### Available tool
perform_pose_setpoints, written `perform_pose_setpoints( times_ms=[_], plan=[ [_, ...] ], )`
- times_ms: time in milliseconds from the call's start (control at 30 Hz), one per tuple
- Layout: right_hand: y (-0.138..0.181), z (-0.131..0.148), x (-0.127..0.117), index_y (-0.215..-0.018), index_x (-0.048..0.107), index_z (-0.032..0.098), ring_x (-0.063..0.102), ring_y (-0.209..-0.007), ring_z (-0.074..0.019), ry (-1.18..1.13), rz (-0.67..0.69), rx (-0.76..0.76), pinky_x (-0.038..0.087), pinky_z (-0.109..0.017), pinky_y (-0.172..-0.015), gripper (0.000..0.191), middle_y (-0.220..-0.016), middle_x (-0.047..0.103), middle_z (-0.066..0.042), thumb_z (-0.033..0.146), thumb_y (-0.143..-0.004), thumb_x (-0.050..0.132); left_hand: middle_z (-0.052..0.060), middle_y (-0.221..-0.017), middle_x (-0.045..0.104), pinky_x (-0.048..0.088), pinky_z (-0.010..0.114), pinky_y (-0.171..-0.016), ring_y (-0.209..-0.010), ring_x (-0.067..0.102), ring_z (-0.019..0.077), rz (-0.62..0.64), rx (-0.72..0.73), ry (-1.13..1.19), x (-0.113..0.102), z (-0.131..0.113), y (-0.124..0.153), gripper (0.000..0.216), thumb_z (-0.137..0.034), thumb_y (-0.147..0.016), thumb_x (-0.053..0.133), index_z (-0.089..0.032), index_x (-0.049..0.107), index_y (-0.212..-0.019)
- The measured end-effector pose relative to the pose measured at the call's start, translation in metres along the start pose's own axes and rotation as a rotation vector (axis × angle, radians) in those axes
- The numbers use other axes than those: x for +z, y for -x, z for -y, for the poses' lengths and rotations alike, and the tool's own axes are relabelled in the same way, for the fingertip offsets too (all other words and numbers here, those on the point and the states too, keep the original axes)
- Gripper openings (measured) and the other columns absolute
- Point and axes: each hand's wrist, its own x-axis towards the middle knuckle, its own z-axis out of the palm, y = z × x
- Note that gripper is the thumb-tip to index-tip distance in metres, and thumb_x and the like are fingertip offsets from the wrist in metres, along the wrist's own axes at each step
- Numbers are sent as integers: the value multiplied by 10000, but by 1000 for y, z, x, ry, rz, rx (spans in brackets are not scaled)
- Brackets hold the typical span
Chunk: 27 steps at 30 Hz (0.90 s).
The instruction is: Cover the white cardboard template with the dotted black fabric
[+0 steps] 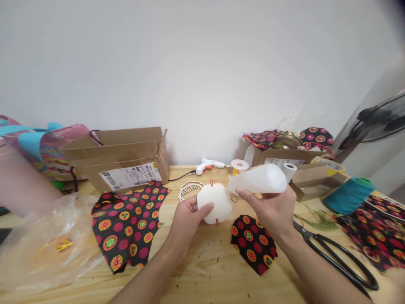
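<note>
My left hand is closed on a white rounded-square pad, thumb on its face. Small red cord loops stick out at the pad's top and bottom. A translucent white squeeze bottle lies nearly sideways in my right hand, its narrow end pointing left near the pad's upper right edge. Whether the bottle's tip touches the pad I cannot tell. Behind the pad is a pale wooden lattice cutout. A small dark patterned fabric piece lies below my right hand.
A larger patterned cloth and clear plastic bag lie left, before a cardboard box. A glue gun rests by the wall. Black scissors, a teal thread cone and an open carton are at right.
</note>
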Motion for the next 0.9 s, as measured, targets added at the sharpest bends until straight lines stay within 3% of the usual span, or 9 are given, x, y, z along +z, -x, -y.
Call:
perform_pose_setpoints(
  times_ms=[433, 567, 667, 900],
  plan=[
    [-1, -2, -1, -995, 565, 174, 594, -854, -233, 6, 17, -13, 496, -376, -765, 442, -992, 624, -83, 210, -586, 728, 75, -798, 691, 507, 264, -572, -660, 609, 167, -7, -1, 20, -2, 1, -1, 356, -256, -640, 660, -100, 604, -955],
    [-2, -1, -1, -849, 584, 175, 591, -864, -233, 1, 32, -12, 493, -377, -779, 311, -989, 622, -79, 208, -578, 732, 69, -773, 694, 506, 251, -565, -655, 614, 166, -54, 17, 41, -2, 1, -1, 362, -251, -634, 665, -102, 607, -959],
    [-2, -1, -1, -848, 574, 174, 590, -863, -234, -13, 30, -3, 492, -389, -783, 308, -982, 619, -84, 214, -584, 727, 74, -786, 693, 506, 247, -568, -659, 617, 170, -43, 27, 42, -2, 1, -3, 357, -254, -635, 665, -98, 608, -951],
    [-1, 0, -1, -805, 575, 173, 580, -891, -258, 18, 58, 17, 473, -420, -816, 297, -793, 616, -54, 238, -566, 739, 74, -828, 689, 518, 272, -588, -662, 617, 170, -51, 31, 58, -5, 0, -4, 364, -242, -650, 654, -105, 588, -981]
  ],
)
